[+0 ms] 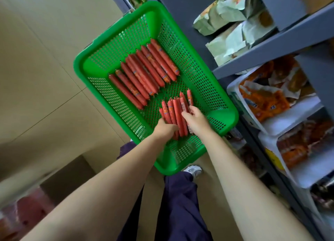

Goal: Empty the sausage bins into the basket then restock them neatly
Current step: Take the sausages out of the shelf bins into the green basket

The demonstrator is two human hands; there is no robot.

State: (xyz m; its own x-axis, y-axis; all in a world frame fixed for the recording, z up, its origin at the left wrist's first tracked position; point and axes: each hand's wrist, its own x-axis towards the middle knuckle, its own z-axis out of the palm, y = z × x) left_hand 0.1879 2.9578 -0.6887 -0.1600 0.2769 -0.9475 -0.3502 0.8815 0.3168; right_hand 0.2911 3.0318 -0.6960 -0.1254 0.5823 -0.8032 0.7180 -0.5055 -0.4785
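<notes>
**A:** Where are we? What have the hands got?

**B:** Both are down in the green basket [101, 47], which sits on the floor right beside the shelving [267, 41]. I've got the left hand [165, 129] and right hand [196, 120] on either side of a bundle of short sausages [176, 112] at the near end. Left fingers curl under and round the bundle's lower left side. Right fingers wrap over its right edge, thumb side towards me. So it's squeezed between the two, prob. to keep the sticks parallel so they lift as one pack.

**A:** Lifted already or resting?

**B:** Can't tell. The far tips look close to the mesh floor, but I can't say whether they touch it.

**A:** And the long ones?

**B:** The long sausages [144, 74] lie in a neat diagonal row across the far half of the basket, side by side, apart from the short bundle. Sorted by size, I'd guess, which makes restocking each bin simpler.

**A:** Bins?

**B:** White bins [296, 117] on the lower shelves to my right, w/ orange packets inside. Too blurred to say which one is the sausage bin.

**A:** Stage?

**B:** My read: emptying looks done and restock is starting w/ the short ones. Risk: loose sticks slipping out the bundle's ends if my squeeze is uneven. That's a guess, not seen.
</notes>
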